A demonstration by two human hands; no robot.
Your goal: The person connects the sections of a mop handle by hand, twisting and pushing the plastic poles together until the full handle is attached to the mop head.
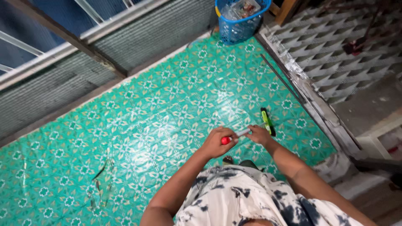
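Screwdriver [234, 136], red handle with a pale metal shaft, is held level between both hands, just above the green patterned floor [138, 125]. Left hand [216, 142] is closed in a fist around the red handle. Right hand [258, 134] pinches the far end of the shaft with its fingers drawn narrow. Step in hand, as judged: gripping or adjusting the tool at its tip. The next move likely calls for a steady handle grip while the right fingers work the tip. A green-and-black tool [266, 121] lies on the floor just beyond the right hand. A blue basket [239, 25] stands well apart, beyond the screwdriver. Screwdriver tip is hidden under the fingers; basket contents are hard to make out.
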